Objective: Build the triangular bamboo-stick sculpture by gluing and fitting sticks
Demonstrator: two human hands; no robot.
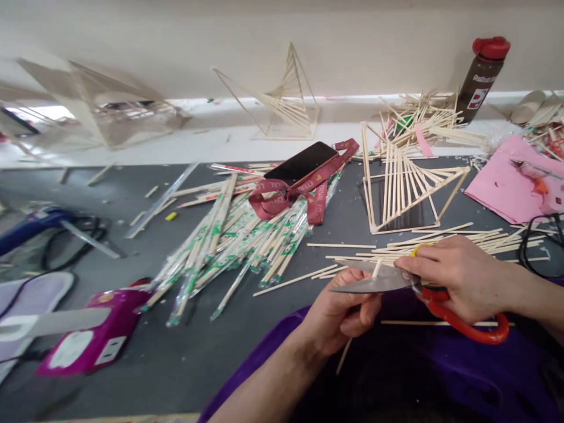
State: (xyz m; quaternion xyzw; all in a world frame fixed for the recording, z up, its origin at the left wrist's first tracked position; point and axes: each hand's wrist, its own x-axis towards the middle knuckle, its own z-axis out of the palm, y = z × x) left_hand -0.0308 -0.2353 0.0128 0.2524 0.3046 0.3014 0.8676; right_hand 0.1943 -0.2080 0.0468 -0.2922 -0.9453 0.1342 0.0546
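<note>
My right hand (458,276) is closed round the handles of a pair of scissors (374,286) with red grips. The blades point left, and a thin wooden stick (378,268) stands up between them. My left hand (339,311) pinches that stick just under the blades; its lower end sticks out below my fingers. Another stick (392,322) lies across my lap, beneath the scissors. Just beyond my hands, several loose sticks (467,241) are spread on the grey table (176,370). Behind them stands a stick frame (405,188) with a fan of slanted sticks.
Paper-wrapped chopsticks (247,235) lie in a heap at centre, under a phone (304,161) and a red lanyard (268,200). To the left are a magenta power strip (92,335) and a blue glue gun (35,226). A bottle (480,82) and pink paper (506,176) are at right.
</note>
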